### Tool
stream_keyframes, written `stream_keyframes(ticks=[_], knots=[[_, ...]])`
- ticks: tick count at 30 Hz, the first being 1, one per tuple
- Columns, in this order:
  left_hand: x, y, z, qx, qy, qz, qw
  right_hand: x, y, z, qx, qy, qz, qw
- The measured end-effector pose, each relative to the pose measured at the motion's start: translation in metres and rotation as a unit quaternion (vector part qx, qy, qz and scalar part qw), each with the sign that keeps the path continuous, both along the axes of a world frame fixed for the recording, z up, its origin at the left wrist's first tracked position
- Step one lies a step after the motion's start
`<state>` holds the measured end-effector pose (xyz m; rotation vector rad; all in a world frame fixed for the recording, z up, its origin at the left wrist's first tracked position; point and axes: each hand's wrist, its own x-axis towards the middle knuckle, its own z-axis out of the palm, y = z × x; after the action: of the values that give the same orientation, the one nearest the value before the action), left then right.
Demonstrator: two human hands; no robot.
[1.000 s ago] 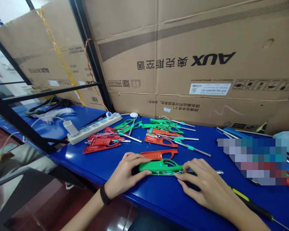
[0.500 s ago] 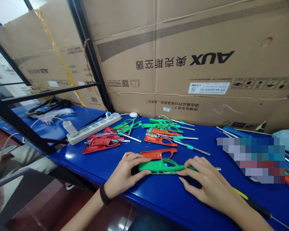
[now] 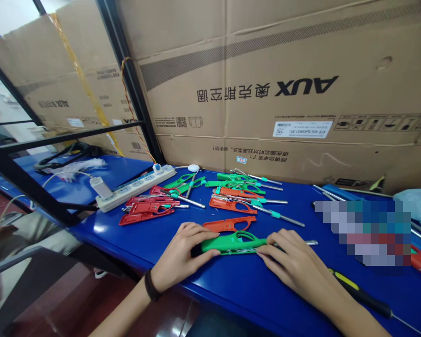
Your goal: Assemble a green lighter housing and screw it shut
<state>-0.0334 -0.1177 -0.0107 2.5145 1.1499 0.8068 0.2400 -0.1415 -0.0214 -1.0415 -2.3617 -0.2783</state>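
A green long-nosed lighter [image 3: 221, 244] lies on its side on the blue table, its two case halves slightly apart with thin wires at the near edge. My left hand [image 3: 190, 248] grips the broad handle end between thumb and fingers. Around the narrow neck, the fingertips of my right hand [image 3: 289, 255] are pinched. From behind those fingers the end of a metal tube [image 3: 312, 243] sticks out to the right. Just beyond the lighter sits an empty orange case half [image 3: 228, 224]. My right fingers hide where the tube meets the case.
Behind lie red lighter parts [image 3: 147, 209], orange ones [image 3: 228, 204] and green ones [image 3: 238, 185], several with metal tubes. A white power strip [image 3: 136, 187] stands left. A black-and-yellow screwdriver [image 3: 363, 292] lies right. Large cardboard [image 3: 249, 56] walls the back.
My right hand has moved slightly left along the neck, its fingers closer together, and more of the screwdriver shows. My left hand keeps its hold on the handle.
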Motion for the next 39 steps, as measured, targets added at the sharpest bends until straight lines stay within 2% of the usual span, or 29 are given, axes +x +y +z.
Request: stream_keyframes(ticks=[8,14,24,31,34,39], knots=[[0.0,-0.002,0.0,0.008,-0.004,-0.013,1.0,0.0,0.0,0.0,-0.008,0.029,0.007,1.0],[0.001,0.0,0.0,-0.018,-0.002,-0.006,1.0,-0.001,-0.001,0.002,-0.024,0.03,0.006,0.999],[0.001,0.001,0.0,-0.031,0.003,-0.011,0.999,0.001,0.002,0.003,-0.076,0.088,-0.008,0.993],[0.0,0.004,-0.003,-0.029,0.002,-0.018,0.999,0.0,0.003,0.006,-0.061,0.081,0.019,0.995],[0.0,0.005,-0.002,-0.033,0.004,-0.019,0.999,0.001,0.004,0.006,-0.094,0.072,0.013,0.993],[-0.001,0.006,-0.003,-0.029,0.002,-0.019,0.999,0.01,0.007,0.002,-0.219,0.107,-0.01,0.97]])
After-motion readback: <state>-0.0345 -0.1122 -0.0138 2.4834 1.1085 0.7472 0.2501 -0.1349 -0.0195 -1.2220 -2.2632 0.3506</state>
